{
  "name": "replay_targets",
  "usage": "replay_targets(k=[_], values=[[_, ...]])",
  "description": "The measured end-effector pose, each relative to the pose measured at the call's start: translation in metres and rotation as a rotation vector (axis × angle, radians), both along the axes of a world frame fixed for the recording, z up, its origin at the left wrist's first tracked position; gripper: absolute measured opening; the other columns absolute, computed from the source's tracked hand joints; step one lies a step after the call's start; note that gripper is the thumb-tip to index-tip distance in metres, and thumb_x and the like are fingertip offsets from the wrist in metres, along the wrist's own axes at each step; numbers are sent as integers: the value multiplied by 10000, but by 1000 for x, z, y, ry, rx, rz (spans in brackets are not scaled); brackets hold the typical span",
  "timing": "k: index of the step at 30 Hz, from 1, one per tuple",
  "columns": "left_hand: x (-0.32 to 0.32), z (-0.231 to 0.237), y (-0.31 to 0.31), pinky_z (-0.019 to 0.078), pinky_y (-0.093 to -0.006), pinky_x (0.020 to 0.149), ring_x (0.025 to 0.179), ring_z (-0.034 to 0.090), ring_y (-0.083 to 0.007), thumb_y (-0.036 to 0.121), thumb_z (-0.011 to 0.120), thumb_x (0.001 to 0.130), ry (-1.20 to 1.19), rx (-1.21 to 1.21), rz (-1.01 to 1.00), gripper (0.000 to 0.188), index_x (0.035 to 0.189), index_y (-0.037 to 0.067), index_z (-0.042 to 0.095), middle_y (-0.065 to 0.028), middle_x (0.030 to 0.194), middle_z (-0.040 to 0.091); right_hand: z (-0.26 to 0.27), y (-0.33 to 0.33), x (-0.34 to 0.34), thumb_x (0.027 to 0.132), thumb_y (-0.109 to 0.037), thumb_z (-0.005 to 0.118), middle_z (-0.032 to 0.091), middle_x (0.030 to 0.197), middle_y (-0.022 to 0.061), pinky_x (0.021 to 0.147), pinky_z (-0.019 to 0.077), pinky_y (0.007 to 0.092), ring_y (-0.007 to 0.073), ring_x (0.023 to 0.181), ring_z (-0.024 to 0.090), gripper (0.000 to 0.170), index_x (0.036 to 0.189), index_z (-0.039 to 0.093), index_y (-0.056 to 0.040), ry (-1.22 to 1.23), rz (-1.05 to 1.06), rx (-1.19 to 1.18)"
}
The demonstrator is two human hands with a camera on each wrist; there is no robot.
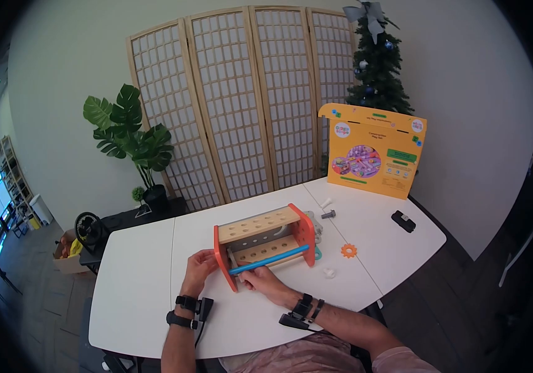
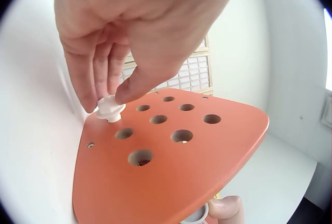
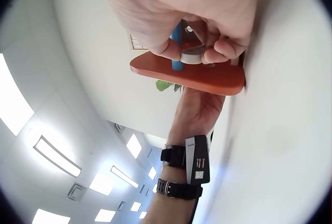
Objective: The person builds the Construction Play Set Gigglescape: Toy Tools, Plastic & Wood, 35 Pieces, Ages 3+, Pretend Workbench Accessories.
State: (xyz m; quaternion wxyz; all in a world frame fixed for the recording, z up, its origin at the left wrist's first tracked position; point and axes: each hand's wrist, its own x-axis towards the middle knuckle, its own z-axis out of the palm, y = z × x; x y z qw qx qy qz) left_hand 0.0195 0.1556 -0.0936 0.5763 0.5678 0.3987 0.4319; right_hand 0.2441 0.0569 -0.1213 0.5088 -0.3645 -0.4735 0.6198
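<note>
A toy workbench with red-orange side panels [image 1: 309, 236], perforated wooden boards [image 1: 259, 225] and a blue rod [image 1: 269, 260] stands on the white table. At its left panel [image 2: 207, 154], my left hand [image 1: 200, 267] pinches a white bolt [image 2: 110, 110] by its knobbed head, the shank in a hole near the panel's edge. On the panel's inner side, beside the blue rod, my right hand [image 1: 268, 285] pinches a round whitish nut-like piece [image 3: 192, 58] between thumb and fingers. The bolt's far end is hidden from view.
Right of the workbench lie an orange gear [image 1: 348, 250], a grey bolt [image 1: 329, 214], a white bolt [image 1: 326, 202] and a small white piece [image 1: 329, 273]. A yellow box [image 1: 372, 133] stands at the back right, with a black device [image 1: 403, 221] in front.
</note>
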Motion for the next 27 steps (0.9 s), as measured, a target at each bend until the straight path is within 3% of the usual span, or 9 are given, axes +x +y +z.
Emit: replay_targets(k=[4, 12, 15, 18, 20, 23, 27], values=[[0, -1, 1, 621, -305, 977, 1028, 770, -169, 208, 710, 1093, 60, -59, -18, 338, 1256, -84, 764, -137, 1132, 809, 6, -6, 3, 1097, -217, 588, 602, 887, -46, 659, 433, 242, 54, 738, 527, 172, 1054, 685, -81, -4, -7, -56], [-3, -10, 6, 623, -296, 946, 987, 772, -162, 240, 701, 1101, 99, -61, -1, 361, 1189, -96, 797, -130, 1086, 818, 8, -11, 3, 1115, -242, 581, 538, 840, -60, 648, 415, 249, 45, 712, 489, 208, 960, 625, -110, 67, -10, -66], [-3, -10, 7, 622, -292, 938, 977, 771, -159, 235, 700, 1100, 116, -68, 10, 356, 1190, -96, 797, -130, 1084, 819, 0, -7, 0, 1129, -281, 587, 561, 863, -55, 652, 415, 249, 42, 725, 499, 239, 972, 635, -107, 13, -12, -21], [-1, -3, 3, 618, -289, 939, 980, 771, -162, 199, 704, 1092, 113, -76, 20, 323, 1205, -92, 791, -131, 1091, 818, -6, -4, -5, 1109, -192, 577, 559, 887, -62, 689, 443, 260, 48, 773, 522, 141, 1064, 651, -82, -105, -8, -21], [-1, -1, 0, 615, -288, 944, 986, 771, -165, 172, 707, 1086, 104, -70, 12, 303, 1219, -88, 785, -132, 1099, 817, -3, -8, -11, 1099, -170, 613, 618, 960, -41, 768, 509, 269, 58, 854, 588, 171, 1174, 677, -29, -228, -95, 75], [-2, 1, -1, 614, -288, 958, 1011, 773, -167, 110, 719, 1065, 37, 1, -47, 276, 1262, -79, 760, -138, 1129, 815, -2, -9, -14, 1084, -154, 653, 666, 1046, -11, 852, 542, 275, 76, 954, 638, 237, 1257, 677, 5, -200, -99, 112], [-2, 6, -2, 614, -284, 993, 1056, 777, -168, 46, 724, 1043, -8, 7, -63, 249, 1266, -63, 740, -142, 1157, 815, -7, -5, -12, 1080, -150, 669, 680, 1082, 2, 916, 552, 282, 90, 1020, 658, 261, 1282, 674, 14, -251, -82, 88]])
